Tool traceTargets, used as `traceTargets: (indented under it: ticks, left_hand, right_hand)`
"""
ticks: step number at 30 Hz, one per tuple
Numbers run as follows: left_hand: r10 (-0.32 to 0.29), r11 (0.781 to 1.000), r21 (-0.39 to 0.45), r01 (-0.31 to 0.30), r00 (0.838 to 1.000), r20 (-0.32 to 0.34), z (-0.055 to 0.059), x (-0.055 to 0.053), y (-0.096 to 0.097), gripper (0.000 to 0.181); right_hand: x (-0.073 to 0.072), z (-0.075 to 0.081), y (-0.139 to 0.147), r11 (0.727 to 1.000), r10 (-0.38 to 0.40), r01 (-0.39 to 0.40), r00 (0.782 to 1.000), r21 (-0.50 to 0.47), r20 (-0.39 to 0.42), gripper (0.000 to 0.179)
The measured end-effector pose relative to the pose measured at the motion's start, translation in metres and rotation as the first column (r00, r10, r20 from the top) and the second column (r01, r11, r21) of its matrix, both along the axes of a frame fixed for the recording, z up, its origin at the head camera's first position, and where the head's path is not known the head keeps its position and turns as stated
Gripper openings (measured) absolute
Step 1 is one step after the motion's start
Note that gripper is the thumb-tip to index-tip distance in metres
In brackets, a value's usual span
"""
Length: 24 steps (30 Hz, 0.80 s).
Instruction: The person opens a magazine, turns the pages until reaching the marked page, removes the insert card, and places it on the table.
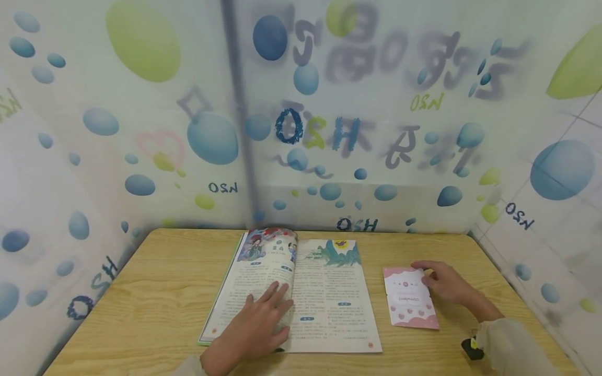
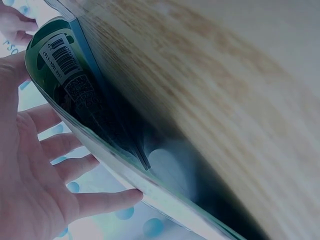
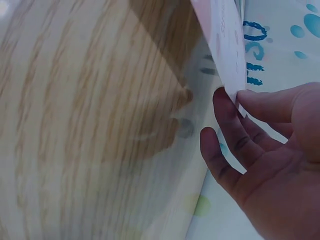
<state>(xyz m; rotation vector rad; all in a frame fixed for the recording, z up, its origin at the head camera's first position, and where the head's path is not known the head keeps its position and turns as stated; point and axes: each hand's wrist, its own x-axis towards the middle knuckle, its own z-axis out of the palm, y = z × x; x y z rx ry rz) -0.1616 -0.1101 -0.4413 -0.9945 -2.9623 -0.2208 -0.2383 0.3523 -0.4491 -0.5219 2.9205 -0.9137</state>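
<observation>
An open magazine lies on the table, its pages showing printed text and coloured pictures. My left hand rests on the left page near the fold, fingers spread. From the left wrist view, that hand touches the magazine's pages, and a barcode shows on the green cover. To the right lies a flat pink-and-white packet with strawberry pictures. My right hand holds its upper right edge. In the right wrist view, the thumb and fingers of the right hand pinch a corner of the packet.
A small black object with a yellow mark sits beside the right sleeve. The wooden table ends at a curtain printed with blue and green drops, which also hangs at both sides.
</observation>
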Motion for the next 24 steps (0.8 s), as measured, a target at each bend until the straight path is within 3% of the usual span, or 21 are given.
traceTargets:
  ticks: [10,24]
  left_hand:
    - [0.009,1.000,0.004,-0.009,1.000,0.014,-0.0008,-0.0003,0.0001,0.048]
    - [0.020,1.000,0.001,-0.020,1.000,-0.007,0.0037,0.0004,-0.0011,0.050]
  right_hand:
    - [0.0029,0.0012,-0.0052,0.998,-0.012,0.015,0.999,0.058,-0.052,0.036]
    - [0.0061,0.0013,-0.0022,0.999,-0.020,0.021,1.000,0.042,-0.005,0.039]
